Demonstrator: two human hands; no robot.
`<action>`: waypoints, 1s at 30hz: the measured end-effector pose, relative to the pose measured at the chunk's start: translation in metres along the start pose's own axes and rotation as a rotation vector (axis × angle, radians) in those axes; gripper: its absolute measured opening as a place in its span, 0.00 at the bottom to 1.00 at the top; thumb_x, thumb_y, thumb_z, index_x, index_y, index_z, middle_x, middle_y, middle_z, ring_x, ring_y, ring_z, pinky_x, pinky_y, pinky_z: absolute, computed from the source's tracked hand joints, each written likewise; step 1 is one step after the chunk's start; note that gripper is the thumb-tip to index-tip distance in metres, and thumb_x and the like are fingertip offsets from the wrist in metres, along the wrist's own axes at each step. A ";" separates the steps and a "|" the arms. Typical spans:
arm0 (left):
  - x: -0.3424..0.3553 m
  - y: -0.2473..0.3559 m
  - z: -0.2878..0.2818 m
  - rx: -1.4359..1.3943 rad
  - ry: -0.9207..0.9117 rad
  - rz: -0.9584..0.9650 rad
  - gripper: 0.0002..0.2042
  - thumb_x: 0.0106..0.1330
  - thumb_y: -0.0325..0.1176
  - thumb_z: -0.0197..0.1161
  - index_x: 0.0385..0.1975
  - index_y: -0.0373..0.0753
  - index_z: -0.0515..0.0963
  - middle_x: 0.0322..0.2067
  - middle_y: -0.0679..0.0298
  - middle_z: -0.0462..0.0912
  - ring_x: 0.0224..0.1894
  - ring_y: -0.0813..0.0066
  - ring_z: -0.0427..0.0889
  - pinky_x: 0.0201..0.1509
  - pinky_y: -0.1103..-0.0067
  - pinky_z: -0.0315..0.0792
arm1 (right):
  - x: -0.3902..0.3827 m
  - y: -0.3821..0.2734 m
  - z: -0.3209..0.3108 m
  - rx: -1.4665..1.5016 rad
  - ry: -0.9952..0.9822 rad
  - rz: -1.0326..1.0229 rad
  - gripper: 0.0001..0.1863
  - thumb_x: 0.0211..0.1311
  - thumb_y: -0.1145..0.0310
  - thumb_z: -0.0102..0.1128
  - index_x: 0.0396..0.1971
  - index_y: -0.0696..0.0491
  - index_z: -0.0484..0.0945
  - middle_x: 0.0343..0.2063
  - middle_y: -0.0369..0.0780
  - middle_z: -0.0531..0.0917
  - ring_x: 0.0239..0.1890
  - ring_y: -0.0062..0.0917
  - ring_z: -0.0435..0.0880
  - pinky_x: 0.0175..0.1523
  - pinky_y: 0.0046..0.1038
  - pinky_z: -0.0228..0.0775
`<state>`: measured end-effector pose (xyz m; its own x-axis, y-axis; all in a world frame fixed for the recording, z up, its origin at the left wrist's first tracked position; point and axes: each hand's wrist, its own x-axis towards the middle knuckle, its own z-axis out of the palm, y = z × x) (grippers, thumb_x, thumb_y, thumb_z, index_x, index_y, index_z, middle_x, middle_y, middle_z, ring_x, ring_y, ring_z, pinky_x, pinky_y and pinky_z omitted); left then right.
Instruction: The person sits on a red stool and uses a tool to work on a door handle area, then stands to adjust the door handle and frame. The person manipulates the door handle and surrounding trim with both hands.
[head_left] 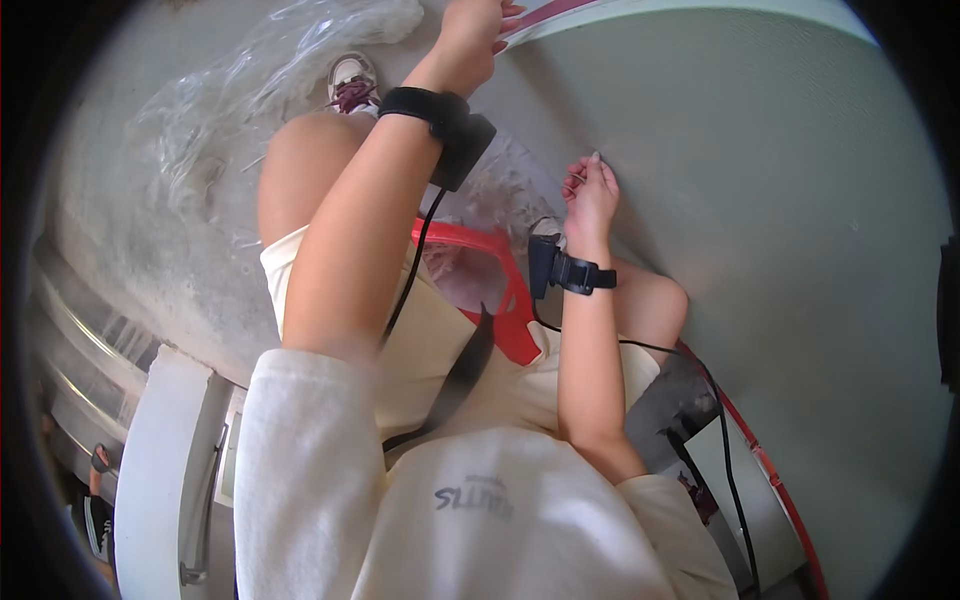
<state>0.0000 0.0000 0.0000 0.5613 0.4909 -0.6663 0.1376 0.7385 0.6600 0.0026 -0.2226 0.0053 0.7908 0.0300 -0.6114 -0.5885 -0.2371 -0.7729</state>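
I have the left grip at the dark-red strip along the upper edge of the large grey-green panel, at right. The view cuts this grip off; I cannot tell whether it is closed on the strip. My right grip is beside the panel face, fingers curled; whether it holds anything, I cannot tell. Plastic film lies on the floor.
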 end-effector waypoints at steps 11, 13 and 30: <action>-0.009 0.009 0.015 -0.035 -0.003 0.006 0.16 0.59 0.39 0.44 0.41 0.36 0.69 0.41 0.60 0.73 0.44 0.69 0.70 0.45 0.73 0.61 | 0.003 -0.008 -0.001 -0.003 0.061 -0.018 0.11 0.62 0.62 0.45 0.25 0.53 0.70 0.19 0.34 0.74 0.17 0.14 0.69 0.23 0.15 0.60; -0.005 0.005 0.008 -0.037 -0.006 0.027 0.15 0.59 0.38 0.44 0.41 0.36 0.69 0.41 0.60 0.73 0.44 0.70 0.70 0.45 0.74 0.61 | -0.003 -0.011 -0.003 0.016 0.045 -0.038 0.11 0.62 0.62 0.45 0.25 0.53 0.70 0.18 0.34 0.74 0.17 0.14 0.69 0.23 0.15 0.60; -0.006 0.004 0.012 -0.040 -0.036 0.049 0.16 0.59 0.37 0.43 0.42 0.35 0.68 0.42 0.59 0.72 0.43 0.69 0.70 0.45 0.73 0.61 | 0.000 -0.013 -0.007 -0.013 0.016 -0.046 0.11 0.61 0.62 0.46 0.26 0.53 0.70 0.19 0.34 0.74 0.18 0.14 0.69 0.23 0.15 0.60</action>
<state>0.0070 -0.0057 0.0103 0.5954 0.5103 -0.6205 0.0769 0.7326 0.6763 0.0110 -0.2263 0.0162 0.8197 0.0255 -0.5722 -0.5492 -0.2483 -0.7979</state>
